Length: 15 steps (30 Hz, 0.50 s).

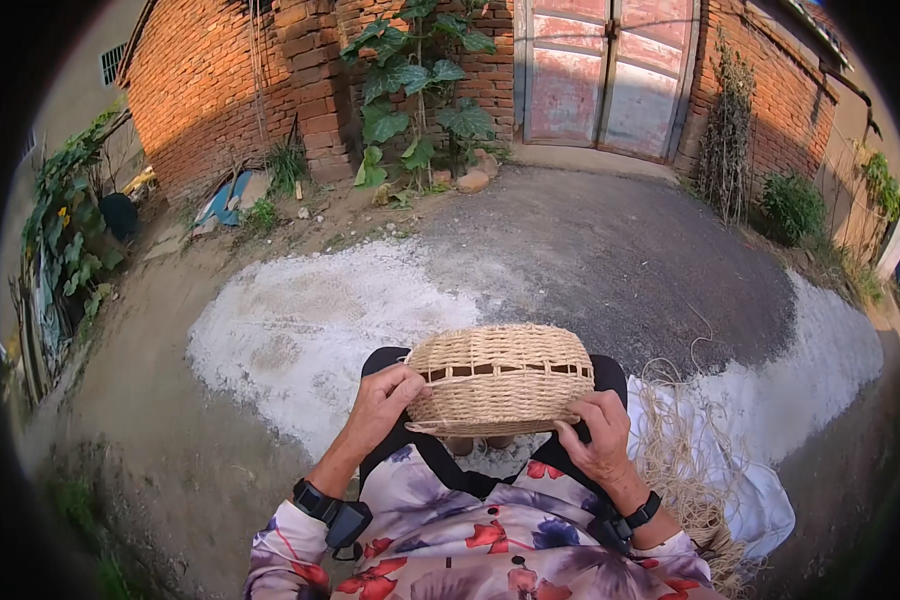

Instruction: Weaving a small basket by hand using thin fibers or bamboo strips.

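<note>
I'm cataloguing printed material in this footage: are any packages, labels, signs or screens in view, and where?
None show: no package, label, sign or screen can be made out.
Woven straw basket: held on the lap between the left hand and right hand, rounded, tan, unmarked.
Double door: in the brick wall ahead, faded red panels, grey frame, no sign.
Loose straw: pale bundle to the person's right.

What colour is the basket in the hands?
The woven basket is pale straw-tan, with a row of small dark gaps around its side. The head view shows it best.
</note>
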### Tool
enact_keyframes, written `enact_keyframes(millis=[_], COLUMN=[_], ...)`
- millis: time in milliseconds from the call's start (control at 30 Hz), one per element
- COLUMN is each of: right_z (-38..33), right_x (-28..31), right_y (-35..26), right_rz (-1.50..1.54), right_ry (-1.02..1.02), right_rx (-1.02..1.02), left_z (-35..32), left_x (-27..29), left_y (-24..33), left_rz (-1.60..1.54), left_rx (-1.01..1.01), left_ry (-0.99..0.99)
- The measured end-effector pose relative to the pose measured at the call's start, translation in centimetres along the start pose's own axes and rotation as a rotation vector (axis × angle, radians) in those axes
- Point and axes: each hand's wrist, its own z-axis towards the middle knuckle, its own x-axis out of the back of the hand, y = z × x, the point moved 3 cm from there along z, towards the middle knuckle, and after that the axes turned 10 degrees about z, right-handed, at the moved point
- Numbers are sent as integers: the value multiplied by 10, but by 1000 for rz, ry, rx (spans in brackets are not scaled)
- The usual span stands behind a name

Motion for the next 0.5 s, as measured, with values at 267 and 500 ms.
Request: enact_keyframes(millis=[267,500], right_z=[-61,-46], right_x=[-80,-137], right_y=[37,62], right_rz=[893,1618], right_ry=[-595,109], right_rx=[-886,-916], left_z=[-6,-14], left_x=[43,122], left_y=[-35,-32], left_rz=[-138,37], left_rx=[386,180], left_ry=[145,747])
